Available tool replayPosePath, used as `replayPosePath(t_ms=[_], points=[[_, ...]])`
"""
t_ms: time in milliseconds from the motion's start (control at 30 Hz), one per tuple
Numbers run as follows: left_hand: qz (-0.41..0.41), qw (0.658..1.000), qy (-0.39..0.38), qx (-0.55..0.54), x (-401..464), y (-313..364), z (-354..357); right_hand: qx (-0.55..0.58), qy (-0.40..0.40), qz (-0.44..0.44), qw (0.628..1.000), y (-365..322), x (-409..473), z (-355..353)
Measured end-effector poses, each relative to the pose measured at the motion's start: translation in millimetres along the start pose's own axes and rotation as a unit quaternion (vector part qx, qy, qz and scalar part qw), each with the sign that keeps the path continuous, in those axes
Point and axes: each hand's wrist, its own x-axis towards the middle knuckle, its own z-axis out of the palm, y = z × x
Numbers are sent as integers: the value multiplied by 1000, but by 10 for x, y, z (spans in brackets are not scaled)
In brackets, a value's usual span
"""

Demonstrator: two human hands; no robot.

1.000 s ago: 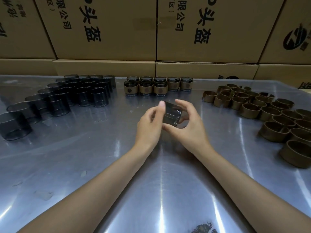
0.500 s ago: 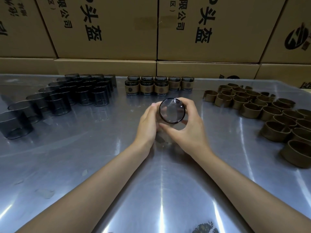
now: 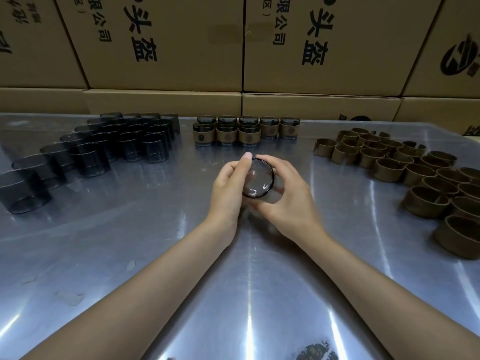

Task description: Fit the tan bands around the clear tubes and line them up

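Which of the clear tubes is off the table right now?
The clear tube held between the left hand and the right hand, its round end facing the camera. The bare tubes at left and the banded tubes at the back stand on the table.

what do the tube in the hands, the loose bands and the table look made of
Tube: clear smoky glass or hard plastic, glossy; highlights glint on it, see-through.
Bands: matte tan, probably leather-like or card; no shine.
Table: polished metal, likely steel; streaky reflections.

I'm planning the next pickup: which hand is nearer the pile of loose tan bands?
Right. The right hand is between the tan bands and the left hand, on the far side.
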Motion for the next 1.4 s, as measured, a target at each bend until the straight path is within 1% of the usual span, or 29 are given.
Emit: replayPosePath(t_ms=[133,200,333,433,500,600,767,833,900,1033,1167,1267,1400], points=[[6,999,-20,40,-50,-15,-13,-2,-15,-8,1000,1,-7,-3],[21,997,-37,58,-68,-24,-8,11,-11,10,1000,14,-3,-5],[81,988,-65,113,-90,-26,-3,74,16,62,995,52,22,-12],[99,985,-93,109,-103,-19,-3,112,28,92,989,72,33,-31],[83,988,-101,86,-102,-4,-9,131,33,103,985,81,44,-49],[39,990,-126,44,-78,16,-32,151,22,116,981,88,60,-74],[-1,983,-185,-7,-17,40,-90,172,9,124,977,101,63,-104],[-13,981,-192,-23,-11,60,-108,175,3,126,976,100,60,-114],[-19,984,-175,-29,11,59,-122,167,-5,116,979,87,62,-118],[-31,992,-106,-54,40,70,-134,128,-19,97,987,38,52,-105],[-33,997,-55,-48,27,68,-119,70,-32,68,995,-11,23,-98],[-5,1000,-8,-13,-6,17,-83,4,-61,17,998,-46,-13,-69],[58,997,3,50,-52,-39,-34,-18,-63,3,998,-39,-16,-66]])
